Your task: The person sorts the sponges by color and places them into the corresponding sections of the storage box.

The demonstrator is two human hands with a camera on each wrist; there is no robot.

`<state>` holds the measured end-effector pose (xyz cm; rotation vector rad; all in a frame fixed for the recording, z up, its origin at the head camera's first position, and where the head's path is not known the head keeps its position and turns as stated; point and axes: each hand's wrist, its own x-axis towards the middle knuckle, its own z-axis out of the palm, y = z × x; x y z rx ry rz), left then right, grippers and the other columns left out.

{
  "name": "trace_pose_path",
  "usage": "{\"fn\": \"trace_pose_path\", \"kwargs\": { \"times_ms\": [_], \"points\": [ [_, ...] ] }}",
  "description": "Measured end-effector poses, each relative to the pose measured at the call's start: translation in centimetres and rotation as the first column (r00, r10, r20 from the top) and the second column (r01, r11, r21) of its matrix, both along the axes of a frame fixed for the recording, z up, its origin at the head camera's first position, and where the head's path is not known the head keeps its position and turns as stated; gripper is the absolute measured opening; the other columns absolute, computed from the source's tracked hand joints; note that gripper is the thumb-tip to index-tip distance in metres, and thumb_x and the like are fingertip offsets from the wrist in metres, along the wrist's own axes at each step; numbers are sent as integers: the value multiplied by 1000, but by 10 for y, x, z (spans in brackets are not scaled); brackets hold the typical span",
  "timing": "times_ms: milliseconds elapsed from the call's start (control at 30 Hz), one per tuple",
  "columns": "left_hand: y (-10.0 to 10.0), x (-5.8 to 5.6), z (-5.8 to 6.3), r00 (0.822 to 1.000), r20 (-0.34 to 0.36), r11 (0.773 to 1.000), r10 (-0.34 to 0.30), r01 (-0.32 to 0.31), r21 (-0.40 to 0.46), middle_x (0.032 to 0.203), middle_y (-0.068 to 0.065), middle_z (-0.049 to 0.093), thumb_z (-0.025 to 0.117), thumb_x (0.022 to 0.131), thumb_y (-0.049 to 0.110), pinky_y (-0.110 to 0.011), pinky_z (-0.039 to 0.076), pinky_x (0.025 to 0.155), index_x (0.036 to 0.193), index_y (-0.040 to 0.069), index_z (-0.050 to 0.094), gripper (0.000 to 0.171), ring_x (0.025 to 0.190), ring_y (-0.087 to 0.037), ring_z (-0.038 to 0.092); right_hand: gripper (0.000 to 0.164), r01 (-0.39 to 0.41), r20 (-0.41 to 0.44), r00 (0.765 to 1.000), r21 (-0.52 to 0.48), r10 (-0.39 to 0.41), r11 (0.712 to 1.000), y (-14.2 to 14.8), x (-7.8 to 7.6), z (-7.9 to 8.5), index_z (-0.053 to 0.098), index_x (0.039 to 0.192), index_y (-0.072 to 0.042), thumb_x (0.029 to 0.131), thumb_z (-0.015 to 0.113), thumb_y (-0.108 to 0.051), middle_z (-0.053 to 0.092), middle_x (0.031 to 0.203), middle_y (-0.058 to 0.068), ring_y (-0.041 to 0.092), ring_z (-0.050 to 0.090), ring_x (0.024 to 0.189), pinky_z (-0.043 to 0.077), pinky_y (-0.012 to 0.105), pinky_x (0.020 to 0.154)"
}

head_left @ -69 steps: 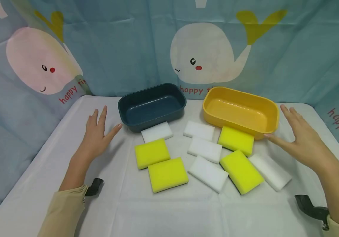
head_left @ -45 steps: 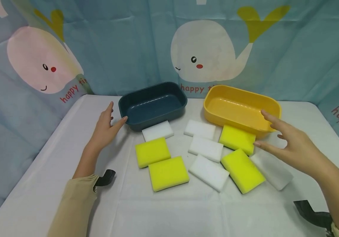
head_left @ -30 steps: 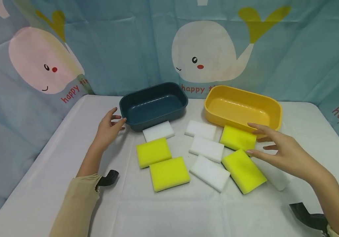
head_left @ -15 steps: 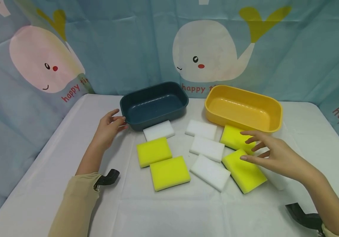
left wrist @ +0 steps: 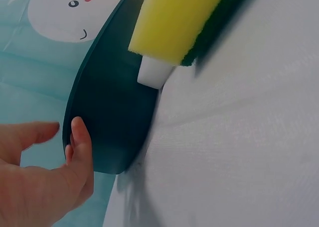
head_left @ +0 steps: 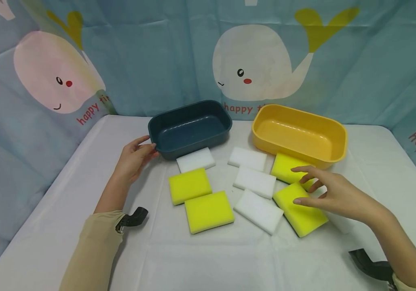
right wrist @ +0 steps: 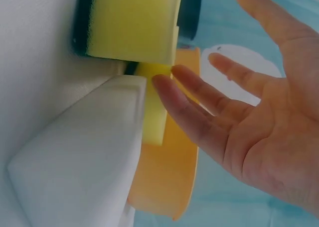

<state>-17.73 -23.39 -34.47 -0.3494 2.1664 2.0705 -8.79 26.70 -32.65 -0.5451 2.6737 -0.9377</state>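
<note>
1. Tub (head_left: 198, 144), dark-blue rectangular plastic, on white surface (head_left: 208, 262); left hand (head_left: 131, 159) at its left end, fingers loosely bent, contact I can't tell.
2. Right hand (head_left: 333, 192): fingers relaxed, empty, over rectangular yellow foam sponge (head_left: 304, 220).

Yellow sponges (head_left: 209, 212), teal bin (head_left: 200, 144), blue whale-print curtain (head_left: 149, 60)

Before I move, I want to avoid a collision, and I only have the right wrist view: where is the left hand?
Observer: The left hand is at the left end of the blue tray; whether it touches, I can't tell.
Operator: I see two yellow sponges. Are there others?
Observer: Yes, two more yellow ones lie left of the middle white sponges.
</note>
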Motion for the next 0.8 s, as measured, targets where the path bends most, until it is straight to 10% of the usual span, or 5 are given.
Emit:
{"fn": "trace_pose_path", "kwargs": {
  "times_ms": [800],
  "points": [
    [0, -2, -4, 1000, 13, 999, 12, -13, 52, 112, -2, 55, 58, 109, 12, -14, 58, 90, 168, 6, 24, 68, 88, -4, 66, 92, -50, -7, 999, 138, 52, 989, -15, 2, -7, 55, 148, -7, 76, 94, -49, 61, 112, 5, 20, 53, 97, 50, 29, 72]
  ]
}}
